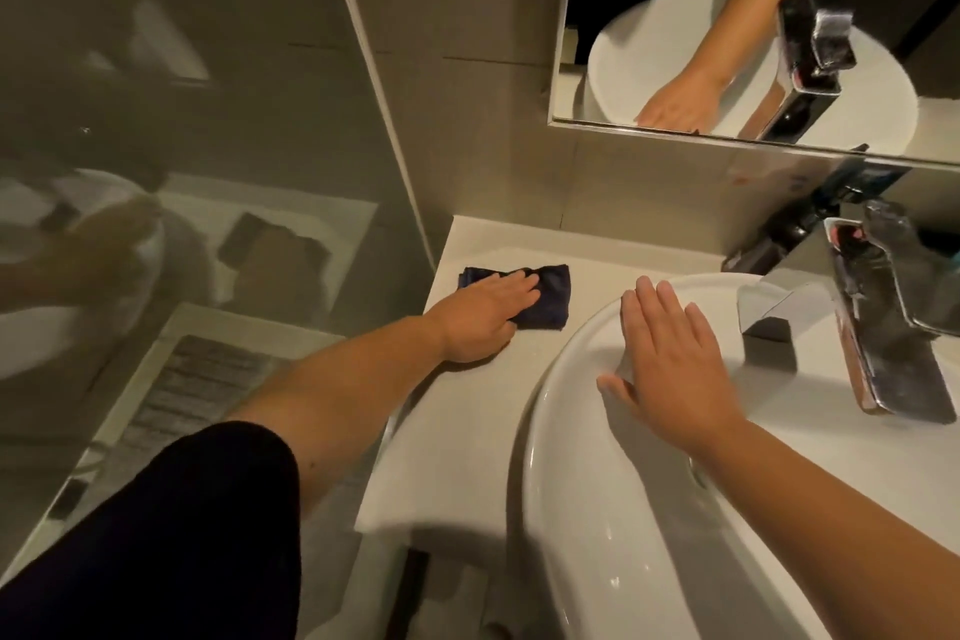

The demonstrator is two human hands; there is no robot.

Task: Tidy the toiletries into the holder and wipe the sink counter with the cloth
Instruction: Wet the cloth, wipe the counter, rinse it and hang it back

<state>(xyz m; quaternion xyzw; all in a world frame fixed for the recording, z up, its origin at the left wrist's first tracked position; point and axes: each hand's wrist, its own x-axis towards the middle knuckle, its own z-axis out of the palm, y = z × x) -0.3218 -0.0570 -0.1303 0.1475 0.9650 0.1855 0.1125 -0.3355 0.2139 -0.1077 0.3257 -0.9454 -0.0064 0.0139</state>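
A dark blue cloth (pixel 550 299) lies flat on the white sink counter (pixel 483 411), near its back left corner. My left hand (pixel 480 320) presses down on the cloth with fingers spread over it. My right hand (pixel 670 353) rests flat and open on the rim of the white round basin (pixel 571 509), holding nothing. No holder or toiletries can be clearly made out; some dark items stand behind the tap at the right edge.
A chrome tap (pixel 883 327) rises over the basin at the right. A mirror (pixel 727 26) hangs on the wall above. A glass shower panel (pixel 182 172) borders the counter on the left, with a floor mat (pixel 197 379) below it.
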